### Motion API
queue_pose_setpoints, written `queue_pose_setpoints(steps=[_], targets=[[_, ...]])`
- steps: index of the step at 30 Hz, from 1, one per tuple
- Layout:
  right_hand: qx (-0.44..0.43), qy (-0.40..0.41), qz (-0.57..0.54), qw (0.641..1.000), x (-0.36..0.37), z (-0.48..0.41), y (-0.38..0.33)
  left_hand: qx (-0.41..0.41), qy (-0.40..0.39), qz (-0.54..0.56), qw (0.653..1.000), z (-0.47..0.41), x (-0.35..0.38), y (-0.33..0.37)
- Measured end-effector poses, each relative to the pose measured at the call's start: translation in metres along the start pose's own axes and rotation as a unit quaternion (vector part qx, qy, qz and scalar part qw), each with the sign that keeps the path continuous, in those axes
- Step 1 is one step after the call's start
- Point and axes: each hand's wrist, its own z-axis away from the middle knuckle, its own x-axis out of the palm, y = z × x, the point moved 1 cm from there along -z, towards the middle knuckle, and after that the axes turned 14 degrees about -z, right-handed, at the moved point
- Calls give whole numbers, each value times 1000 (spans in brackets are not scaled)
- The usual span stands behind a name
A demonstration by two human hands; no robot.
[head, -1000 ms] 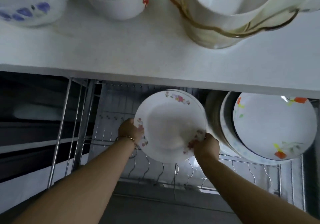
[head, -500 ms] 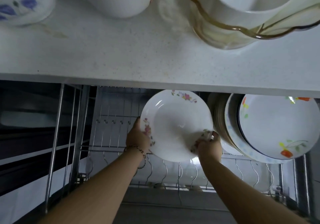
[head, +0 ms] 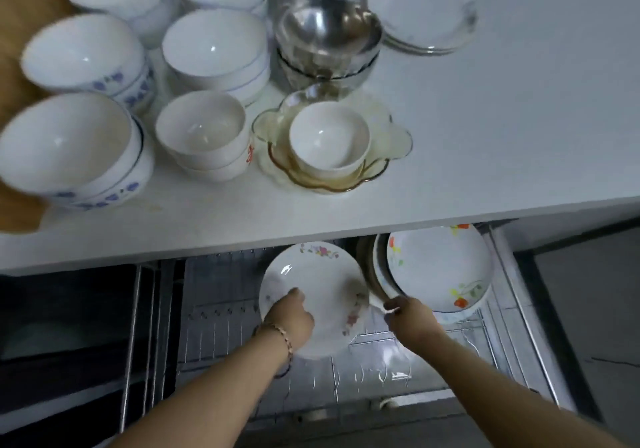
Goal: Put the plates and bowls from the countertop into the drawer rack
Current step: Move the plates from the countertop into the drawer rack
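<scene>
On the left of the bench (head: 502,129) you have two stacks of blue-flowered bowls (head: 69,146), one in front of the other, the near stack just back from the front edge. To their right sits a short stack of cream bowls (head: 201,132) with a red mark on the side, and behind it a stack of white bowls (head: 214,46) with a thin blue line. Further right are the nested steel bowls (head: 327,28), and in front of them a scalloped amber glass dish (head: 398,143) with one small white bowl (head: 329,139) standing inside it. A low pile of shallow plates (head: 420,11) lies at the back, right of the steel bowls. Below the bench front, the drawer rack (head: 221,309) is pulled out, its wire slots bare on the left side. Your left hand (head: 292,321), with a bracelet (head: 280,335) at the wrist, grasps the floral plate (head: 322,281) at its lower left rim, thumb across the face; the plate stands nearly on edge over the middle of the rack, facing you. Your right hand (head: 408,318) is just beside the plate's right rim, between it and the standing plates (head: 440,271); its fingers look curled, but blur hides whether they grasp anything. Those standing plates lean together in the rack's right end, the front one marked with orange flowers.
</scene>
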Motion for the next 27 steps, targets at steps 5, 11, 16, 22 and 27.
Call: queue_pose_setpoints(steps=[5, 11, 16, 22, 27], targets=[[-57, -18, 66, 996, -94, 58, 0, 132, 20, -99, 986, 76, -34, 101], [-103, 56, 122, 986, -237, 103, 35, 212, 74, -115, 968, 142, -30, 234], [-131, 106, 157, 973, -364, 120, 89, 229, 103, -112, 962, 176, 9, 344], [-161, 116, 196, 960, -487, 132, 122, 209, 152, -34, 965, 207, 39, 447], [-201, 108, 220, 948, -551, 132, 108, 181, 199, 4, 963, 223, 24, 506]])
